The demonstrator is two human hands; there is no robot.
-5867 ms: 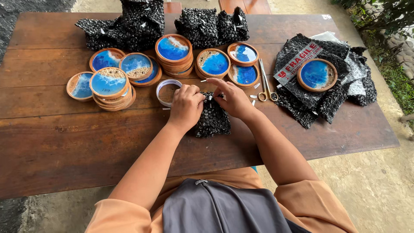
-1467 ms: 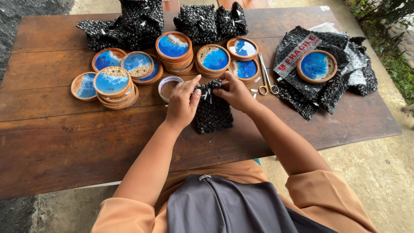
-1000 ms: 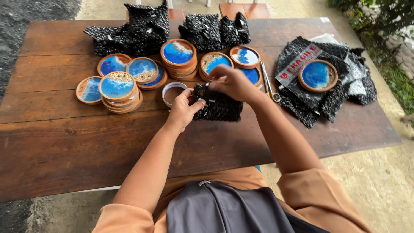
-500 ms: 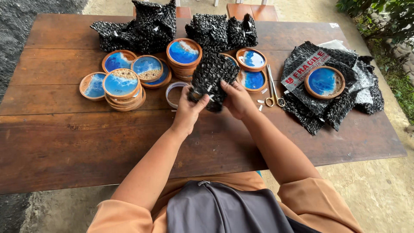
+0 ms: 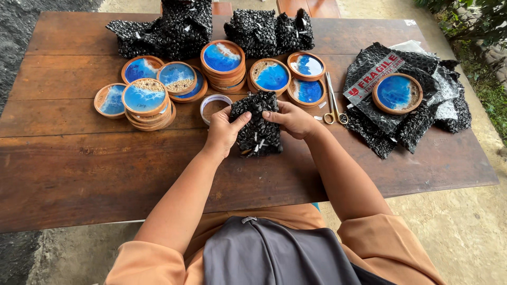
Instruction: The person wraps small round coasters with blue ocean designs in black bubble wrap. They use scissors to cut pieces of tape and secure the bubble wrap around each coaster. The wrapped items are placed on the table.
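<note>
Holding: both hands grip one bundle wrapped in black bubble wrap point(image 5: 257, 125), which stands on edge on the wooden tabletop point(image 5: 105, 169), near its middle.
Left hand point(image 5: 224, 132): its fingers are curled round the bundle's left side, thumb pressed on the front face near the top.
Right hand point(image 5: 291, 118): its fingers are closed on the bundle's right upper edge, fingertips lying across the wrap.
Bundle: dark, bumpy wrap with small pieces of pale tape stuck on it; what is inside cannot be seen.
Tape roll point(image 5: 214, 105): a clear ring lying flat just behind the left hand, close to the bundle.
Coasters: round wooden discs with blue and white centres; a stack point(image 5: 144, 103) sits left of the hands, a taller stack point(image 5: 222, 65) stands behind the tape roll, and single ones point(image 5: 307, 66) lie behind the right hand.
Scissors point(image 5: 332, 101): gold-handled, lying flat just right of the right hand, blades pointing away from the person.
Loose wrap point(image 5: 417, 113): a spread sheet of black bubble wrap at the right end of the tabletop, with one coaster point(image 5: 396, 93) resting on it beside a strip of red-and-white tape.
Wrapped bundles point(image 5: 163, 31): more black packets piled along the far edge.
</note>
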